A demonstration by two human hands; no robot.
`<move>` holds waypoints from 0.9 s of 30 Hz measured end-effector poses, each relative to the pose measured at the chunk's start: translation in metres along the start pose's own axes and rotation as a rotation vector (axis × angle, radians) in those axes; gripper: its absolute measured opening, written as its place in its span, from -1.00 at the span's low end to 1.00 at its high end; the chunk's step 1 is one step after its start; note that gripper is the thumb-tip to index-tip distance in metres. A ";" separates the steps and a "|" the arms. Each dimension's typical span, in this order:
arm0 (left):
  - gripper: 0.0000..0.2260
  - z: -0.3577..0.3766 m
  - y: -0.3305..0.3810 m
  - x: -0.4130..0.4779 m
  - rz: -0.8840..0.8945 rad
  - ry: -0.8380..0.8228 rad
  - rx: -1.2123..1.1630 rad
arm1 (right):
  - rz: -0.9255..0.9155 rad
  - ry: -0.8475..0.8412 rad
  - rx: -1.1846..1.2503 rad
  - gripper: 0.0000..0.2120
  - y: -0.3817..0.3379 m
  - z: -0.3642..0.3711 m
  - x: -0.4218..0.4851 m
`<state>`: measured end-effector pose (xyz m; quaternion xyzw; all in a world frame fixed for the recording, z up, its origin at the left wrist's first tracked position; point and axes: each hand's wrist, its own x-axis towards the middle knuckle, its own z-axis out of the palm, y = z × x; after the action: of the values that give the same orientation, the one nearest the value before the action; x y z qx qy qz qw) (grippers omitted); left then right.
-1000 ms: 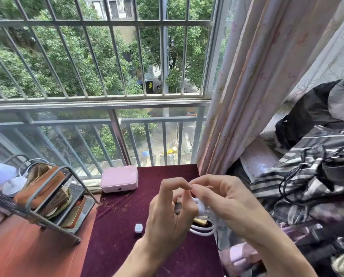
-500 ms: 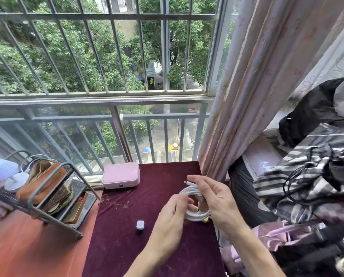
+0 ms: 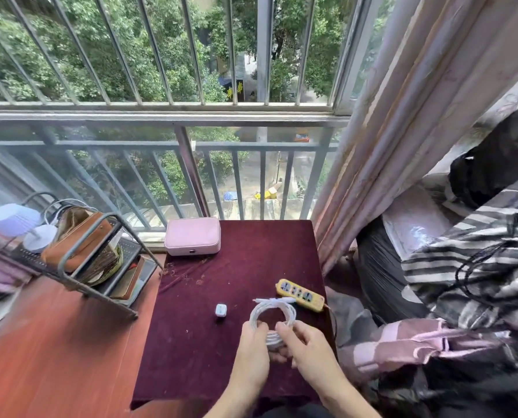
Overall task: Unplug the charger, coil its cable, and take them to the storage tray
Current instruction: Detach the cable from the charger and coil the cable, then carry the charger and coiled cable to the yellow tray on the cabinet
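Gripping the near arc of the white cable (image 3: 272,319), the left hand (image 3: 253,356) and the right hand (image 3: 307,352) meet at the near middle of the scene. The fingers of each hand curl round the bundled loops, the left from the left side and the right from the right. The cable is wound into a round coil of several turns. Its far arc lies over the maroon cloth (image 3: 236,267), and its free ends project straight across the coil's far edge. Whether the coil rests on the cloth or is held just above it cannot be told.

The charger (image 3: 220,310), a small white block, lies on the cloth just left of the coil, apart from the cable and from both hands. A yellow power strip (image 3: 300,295) lies just beyond the coil to the right, near the cloth's right edge. At the cloth's far left corner sits a pink case (image 3: 193,236).

To the left, a wire rack (image 3: 71,260) stands on a reddish wooden surface (image 3: 56,342) and holds a brown pouch (image 3: 77,242). To the right, striped fabrics (image 3: 477,251) lie heaped. A pink curtain (image 3: 402,116) hangs at the far right, beside the barred window (image 3: 161,55).
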<state>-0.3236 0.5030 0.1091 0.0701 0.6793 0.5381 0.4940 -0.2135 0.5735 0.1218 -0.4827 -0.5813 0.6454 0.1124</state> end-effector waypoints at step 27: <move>-0.29 -0.109 -0.160 0.299 -0.266 0.312 1.067 | 0.505 0.244 -0.290 -0.82 0.244 0.016 0.085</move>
<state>-0.4856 0.5522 -0.2042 0.1435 0.9248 0.0576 0.3476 -0.1667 0.5505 -0.1322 -0.6967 -0.5112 0.5005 -0.0526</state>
